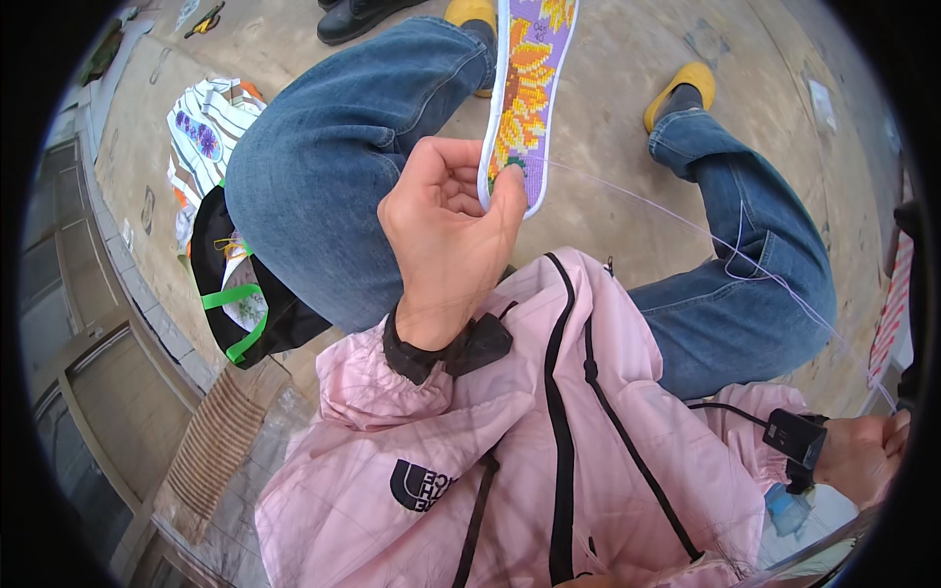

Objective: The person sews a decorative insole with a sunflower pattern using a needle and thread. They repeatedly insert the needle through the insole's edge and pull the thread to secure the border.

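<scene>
My left hand [453,211] is closed around the lower end of a cross-stitched insole [524,108], thumb on its front and fingers behind. Yellow and orange flowers on purple cover the insole, which has a white edge. A thin lilac thread [647,206] runs from its stitched face across my right knee, one loop slack there, to the right rim. There my right hand [872,453] is partly cut off, its fingers curled where the thread arrives. Whether a needle is between those fingers is hidden.
By my left leg sits a black bag [279,323] with green handles. Past it lies a striped cloth [211,127] with a purple patterned piece on top. Yellow-handled scissors [206,22] rest on the floor at far left. Dark shoes [363,18] stand ahead.
</scene>
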`<move>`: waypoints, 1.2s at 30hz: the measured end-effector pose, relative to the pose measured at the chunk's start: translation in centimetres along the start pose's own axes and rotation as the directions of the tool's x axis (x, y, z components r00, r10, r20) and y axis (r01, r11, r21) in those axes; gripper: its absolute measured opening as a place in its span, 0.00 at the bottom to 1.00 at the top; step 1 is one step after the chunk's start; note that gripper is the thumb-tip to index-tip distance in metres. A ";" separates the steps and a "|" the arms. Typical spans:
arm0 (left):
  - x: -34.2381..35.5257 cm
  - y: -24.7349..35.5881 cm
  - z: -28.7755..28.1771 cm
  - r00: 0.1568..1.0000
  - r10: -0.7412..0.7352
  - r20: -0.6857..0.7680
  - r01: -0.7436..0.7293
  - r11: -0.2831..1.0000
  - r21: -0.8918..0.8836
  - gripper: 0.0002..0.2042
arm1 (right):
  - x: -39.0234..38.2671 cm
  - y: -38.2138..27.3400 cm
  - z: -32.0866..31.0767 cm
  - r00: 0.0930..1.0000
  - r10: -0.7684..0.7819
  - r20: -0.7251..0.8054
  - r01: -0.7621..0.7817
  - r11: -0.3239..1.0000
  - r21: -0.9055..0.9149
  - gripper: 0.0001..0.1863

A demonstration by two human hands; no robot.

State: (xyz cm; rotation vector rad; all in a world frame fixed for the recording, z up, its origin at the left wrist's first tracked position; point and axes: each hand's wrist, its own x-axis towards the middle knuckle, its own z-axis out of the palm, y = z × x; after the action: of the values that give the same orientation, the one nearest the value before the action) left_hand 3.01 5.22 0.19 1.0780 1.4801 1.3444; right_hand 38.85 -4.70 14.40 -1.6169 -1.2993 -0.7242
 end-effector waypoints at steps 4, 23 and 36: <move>-0.7 1.8 0.1 0.979 -0.094 0.182 0.133 0.967 -0.217 0.11 | -4.0 -7.9 6.3 0.908 0.191 0.373 -0.413 0.558 0.720 0.06; -2.1 1.9 0.0 0.952 0.023 0.305 0.081 0.943 -0.323 0.13 | -11.5 -16.3 12.1 0.753 -0.184 0.631 -0.323 0.732 0.599 0.14; -2.1 1.2 0.3 0.910 0.340 0.236 -0.351 0.936 0.003 0.09 | -11.1 -16.2 12.1 0.725 -0.199 0.659 -0.319 0.751 0.578 0.15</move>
State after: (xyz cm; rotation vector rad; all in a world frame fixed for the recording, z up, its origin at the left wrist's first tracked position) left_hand 3.93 3.36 1.48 1.5277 1.1875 1.3699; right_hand 19.14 2.08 4.40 -1.3190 -1.7432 0.4731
